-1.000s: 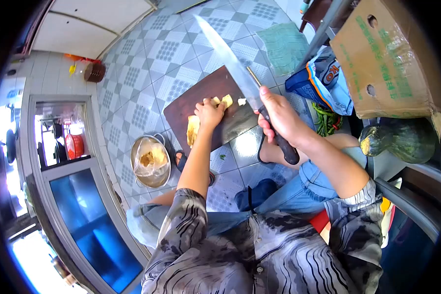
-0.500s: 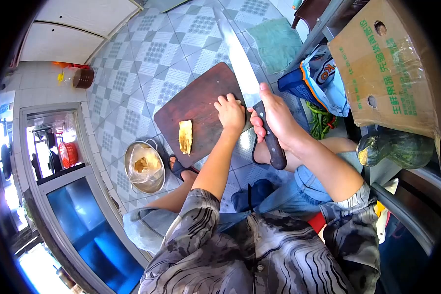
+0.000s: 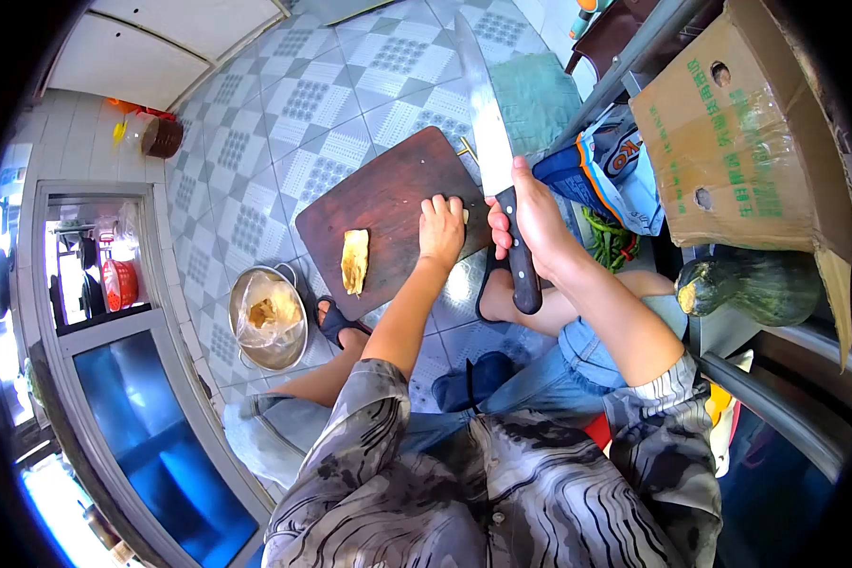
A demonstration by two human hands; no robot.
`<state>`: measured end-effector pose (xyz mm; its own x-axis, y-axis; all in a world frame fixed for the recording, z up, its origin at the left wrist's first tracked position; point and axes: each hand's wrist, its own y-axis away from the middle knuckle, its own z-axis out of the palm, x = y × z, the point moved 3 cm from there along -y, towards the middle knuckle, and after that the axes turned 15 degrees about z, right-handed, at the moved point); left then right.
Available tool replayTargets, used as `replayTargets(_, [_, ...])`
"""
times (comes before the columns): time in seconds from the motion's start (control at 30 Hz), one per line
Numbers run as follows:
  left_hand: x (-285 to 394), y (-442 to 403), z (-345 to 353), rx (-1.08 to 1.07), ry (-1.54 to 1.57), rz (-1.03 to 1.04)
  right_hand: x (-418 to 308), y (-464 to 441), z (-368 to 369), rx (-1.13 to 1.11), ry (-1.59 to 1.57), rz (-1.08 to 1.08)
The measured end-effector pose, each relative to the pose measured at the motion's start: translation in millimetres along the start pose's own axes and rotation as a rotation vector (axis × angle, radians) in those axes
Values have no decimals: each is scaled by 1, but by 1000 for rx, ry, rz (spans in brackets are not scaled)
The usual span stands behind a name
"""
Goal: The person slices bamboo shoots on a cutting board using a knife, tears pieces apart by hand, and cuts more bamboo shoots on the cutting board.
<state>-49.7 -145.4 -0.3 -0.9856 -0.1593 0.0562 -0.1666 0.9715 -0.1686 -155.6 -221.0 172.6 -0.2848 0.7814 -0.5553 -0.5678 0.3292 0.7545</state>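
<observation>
In my right hand (image 3: 532,222) is a large kitchen knife (image 3: 490,133). Its black riveted handle is wrapped by my fingers and its long, wide blade points up and away, raised off the board. My left hand (image 3: 442,232) rests on the right part of the dark wooden cutting board (image 3: 388,204), fingers together and curled down. A small pale bit shows at its right edge; what lies beneath the fingers is hidden. On the left part of the board lies a yellowish-brown, flat, oblong piece of food (image 3: 355,261), apart from both hands.
A metal pot (image 3: 298,346) holding a plastic bag stands on the tiled floor left of the board. At right are green chilies (image 3: 608,237), a blue-and-white bag (image 3: 625,175), a cardboard box (image 3: 729,142) and a dark green squash (image 3: 757,287). A green cloth (image 3: 535,99) lies beyond.
My left hand has shifted slightly towards me on the board, its fingers closer together. The knife stays raised in my right hand, its blade a little more upright. The view has shifted slightly.
</observation>
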Motion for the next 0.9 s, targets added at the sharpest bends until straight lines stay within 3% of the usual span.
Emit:
replayTargets(0.13, [3, -4, -7, -44, 3, -219, 1, -1, 1, 20, -6, 31])
replayTargets(0.37, [-16, 10, -16, -73, 130, -275, 4, 3, 6, 24, 35, 31])
replayTargets(0.57, [-33, 28, -11, 196, 310, -447, 17, -2, 9, -28, 101, 36])
replayTargets(0.67, [-51, 36, -14, 309, 879, -859, 18, -1, 11, -11, 116, 46])
replayTargets(0.77, [-68, 48, -3, 483, 1482, -1033, 20, 0, 13, -7, 112, 84])
replayTargets(0.9, [-77, 62, -34, 609, 1803, -1141, 26, 2, 14, -6, 128, 126])
